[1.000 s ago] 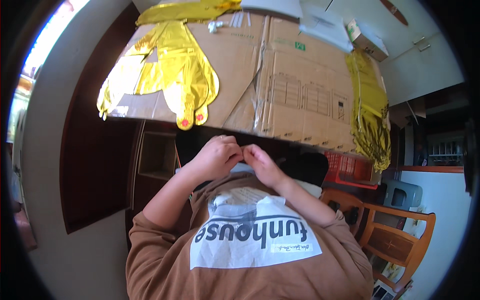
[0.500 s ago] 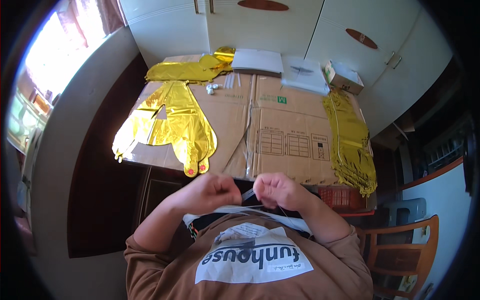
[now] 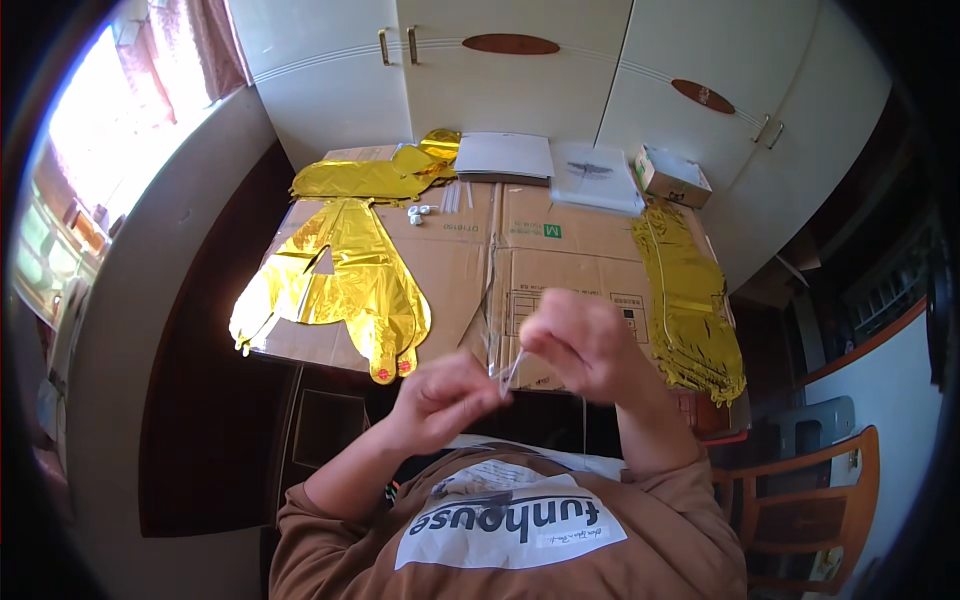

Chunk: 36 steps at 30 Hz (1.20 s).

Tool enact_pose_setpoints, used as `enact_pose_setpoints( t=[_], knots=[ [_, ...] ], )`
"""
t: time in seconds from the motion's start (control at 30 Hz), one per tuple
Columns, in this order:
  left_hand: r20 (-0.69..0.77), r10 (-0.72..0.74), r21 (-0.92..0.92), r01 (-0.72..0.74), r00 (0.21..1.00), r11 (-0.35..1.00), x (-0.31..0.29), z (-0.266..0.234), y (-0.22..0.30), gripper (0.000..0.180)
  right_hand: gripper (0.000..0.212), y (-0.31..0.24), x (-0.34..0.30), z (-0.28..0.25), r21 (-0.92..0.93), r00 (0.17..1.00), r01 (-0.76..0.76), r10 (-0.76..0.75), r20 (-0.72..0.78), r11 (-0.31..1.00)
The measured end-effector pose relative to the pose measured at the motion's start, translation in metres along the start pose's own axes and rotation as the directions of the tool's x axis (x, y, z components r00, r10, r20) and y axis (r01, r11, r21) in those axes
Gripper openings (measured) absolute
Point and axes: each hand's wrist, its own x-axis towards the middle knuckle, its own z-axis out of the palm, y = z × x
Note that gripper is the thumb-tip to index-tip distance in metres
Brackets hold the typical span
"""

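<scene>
L hand (image 3: 440,402) & R hand (image 3: 582,345) both pinch a clear strip (image 3: 512,373), nr cardboard (image 3: 440,275) front edge; gold foil (image 3: 345,285) lies flat on L side, foil pile (image 3: 690,300) on R.

Clear, thin strip (image 3: 511,373)
It is bridging the left grip (image 3: 440,402) and right grip (image 3: 588,345), slanting upward toward the right.

Brown cardboard-covered desk (image 3: 450,270): A-shaped gold foil sheet (image 3: 365,285) lies left, oblong gold foil stack (image 3: 688,300) right; thin translucent strip (image 3: 510,376) between left hand (image 3: 443,400) and right hand (image 3: 585,345).
</scene>
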Motion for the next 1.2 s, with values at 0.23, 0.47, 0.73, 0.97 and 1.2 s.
enact_pose_setpoints(
  t=[0.23,0.47,0.73,0.97,1.2],
  knots=[
    [-0.298,0.171,0.597,0.044,0.939,0.801,0.02,-0.02,0.003,0.007,0.013,-0.011,-0.024,0.022,0.222,0.971,-0.135,0.084,0.225,0.966],
    [-0.346,-0.064,-0.424,-0.095,0.936,0.901,0.018,-0.019,0.017,0.008,0.012,0.014,-0.014,0.035,0.32,0.959,-0.215,0.137,0.248,0.923],
    [-0.141,0.034,-0.311,-0.077,0.989,0.947,0.017,-0.01,0.017,0.003,0.016,0.043,-0.016,0.036,0.362,0.945,-0.285,0.196,0.262,0.888],
    [0.304,-0.095,0.021,0.093,0.948,0.995,0.024,-0.007,0.0,0.004,0.029,0.043,-0.019,0.023,0.557,0.883,-0.467,0.398,0.25,0.687],
    [-0.146,-0.033,0.442,0.095,0.989,0.892,0.028,-0.003,-0.013,0.011,0.023,0.031,-0.032,0.027,0.572,0.938,-0.346,0.288,0.193,0.743]
  ],
)
